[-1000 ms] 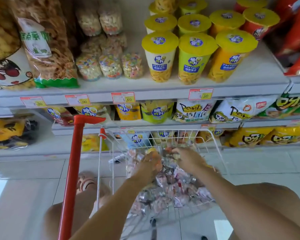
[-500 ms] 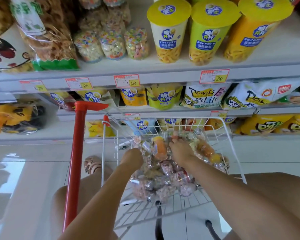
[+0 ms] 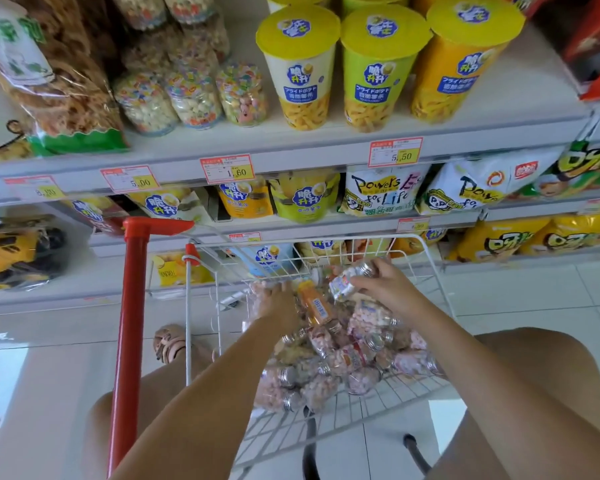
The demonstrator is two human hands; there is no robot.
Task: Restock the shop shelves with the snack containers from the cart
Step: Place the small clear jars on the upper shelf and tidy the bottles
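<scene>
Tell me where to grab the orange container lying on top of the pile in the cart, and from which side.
Grip the orange container round its middle, fingers across the narrow width, coming from above. It lies slanted on top of the pile with its upper side bare, while the left hand crowds one flank and the small jar in the right hand the other.
</scene>
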